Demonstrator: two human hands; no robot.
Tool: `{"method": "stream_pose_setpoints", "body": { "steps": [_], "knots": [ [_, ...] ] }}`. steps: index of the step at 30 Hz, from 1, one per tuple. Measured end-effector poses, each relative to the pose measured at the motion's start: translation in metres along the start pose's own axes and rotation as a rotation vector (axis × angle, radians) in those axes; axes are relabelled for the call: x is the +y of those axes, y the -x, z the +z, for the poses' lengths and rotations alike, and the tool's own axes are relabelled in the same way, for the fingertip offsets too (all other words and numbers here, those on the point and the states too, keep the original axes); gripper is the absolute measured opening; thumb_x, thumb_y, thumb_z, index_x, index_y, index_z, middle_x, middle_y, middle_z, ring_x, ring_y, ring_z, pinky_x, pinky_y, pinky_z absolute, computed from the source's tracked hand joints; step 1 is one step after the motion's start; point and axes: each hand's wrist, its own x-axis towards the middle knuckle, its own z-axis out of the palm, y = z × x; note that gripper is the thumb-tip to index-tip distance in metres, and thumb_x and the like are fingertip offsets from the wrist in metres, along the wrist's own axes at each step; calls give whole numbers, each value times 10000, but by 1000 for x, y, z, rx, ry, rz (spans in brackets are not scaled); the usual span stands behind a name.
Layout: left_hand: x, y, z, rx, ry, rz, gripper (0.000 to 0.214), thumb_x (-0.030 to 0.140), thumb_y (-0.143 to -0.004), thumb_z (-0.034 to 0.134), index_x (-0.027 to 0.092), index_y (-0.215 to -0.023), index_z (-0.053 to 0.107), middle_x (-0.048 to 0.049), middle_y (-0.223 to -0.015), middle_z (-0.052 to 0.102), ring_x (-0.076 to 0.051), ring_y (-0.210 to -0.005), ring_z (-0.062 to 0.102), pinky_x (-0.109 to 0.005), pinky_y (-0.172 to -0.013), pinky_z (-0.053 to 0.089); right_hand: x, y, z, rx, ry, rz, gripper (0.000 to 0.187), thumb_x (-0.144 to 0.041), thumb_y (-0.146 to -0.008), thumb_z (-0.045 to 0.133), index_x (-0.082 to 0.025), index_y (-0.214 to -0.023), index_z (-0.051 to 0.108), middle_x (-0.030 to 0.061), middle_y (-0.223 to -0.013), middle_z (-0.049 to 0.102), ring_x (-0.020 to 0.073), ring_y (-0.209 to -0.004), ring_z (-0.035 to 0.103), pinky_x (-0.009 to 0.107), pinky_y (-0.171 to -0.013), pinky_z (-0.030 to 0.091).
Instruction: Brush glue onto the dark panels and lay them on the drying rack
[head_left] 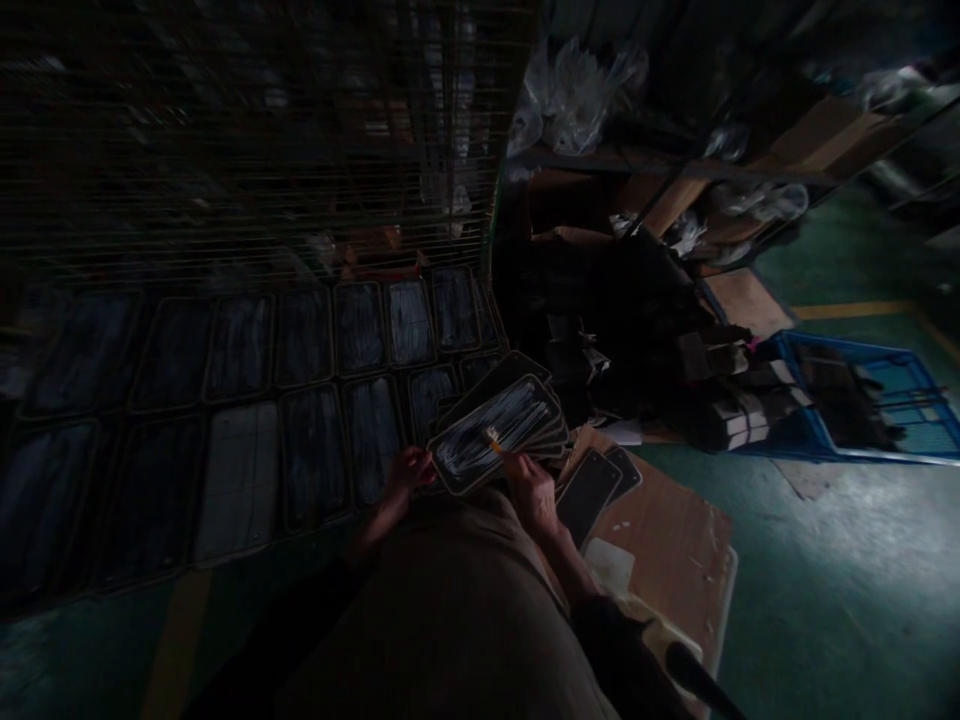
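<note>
In front of my body lies a dark rectangular panel (465, 446) with rounded corners and a pale rim. White streaks of some wet-looking coating cover its face. My left hand (411, 470) is closed on the panel's near left corner. A small brush (493, 438) with pale bristles and a yellowish handle is gripped in my right hand (531, 490), its tip against the streaked face. More dark panels (514, 369) are stacked beneath and behind this one, fanned unevenly. The picture is dark, so fine detail of my fingers is lost.
Rows of similar streaked panels (311, 450) spread to the left, one of them paler (238, 475). Behind them rises a wire mesh (300, 150). On the right are a brown board (660, 520) carrying two dark plates (589, 490), a blue crate (817, 400) and cluttered shelves (675, 165).
</note>
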Motion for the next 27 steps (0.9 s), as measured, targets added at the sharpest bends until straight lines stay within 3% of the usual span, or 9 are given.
{"method": "stream_pose_setpoints", "body": {
  "steps": [7,16,20,25,27],
  "knots": [
    [3,4,4,37,-27,7,349,437,-654,782,168,-772,595,-10,-668,653,-139,-536,639,-245,-531,525,-27,31,14,-140,-401,7,260,-207,-991,437,-215,-1182,613,63,-985,672,167,-855,658,235,-741,496],
    [-4,2,5,47,-33,59,308,415,-676,765,188,-741,568,-18,-674,646,-148,-567,632,-268,-562,538,-16,43,1,-162,-532,141,215,-256,-972,456,-216,-1096,626,50,-994,702,165,-875,683,242,-762,522],
    [-1,1,3,-4,-49,86,349,454,-655,777,181,-737,576,-13,-662,647,-161,-583,648,-280,-574,550,2,39,-5,-31,-478,230,213,-276,-965,463,-215,-1084,629,43,-936,718,172,-829,692,249,-738,531],
    [-1,-4,4,38,-88,61,367,447,-655,796,188,-724,546,2,-580,628,-146,-510,635,-248,-509,531,28,13,-23,303,-285,247,259,-314,-996,433,-197,-1136,617,86,-1008,699,190,-884,684,275,-774,529],
    [-3,-5,4,55,-88,60,381,461,-652,800,189,-743,548,-5,-590,640,-151,-519,645,-251,-506,540,35,-1,-30,379,-204,216,280,-298,-1005,416,-192,-1165,621,98,-1031,687,196,-901,676,280,-779,522]
  ]
}}
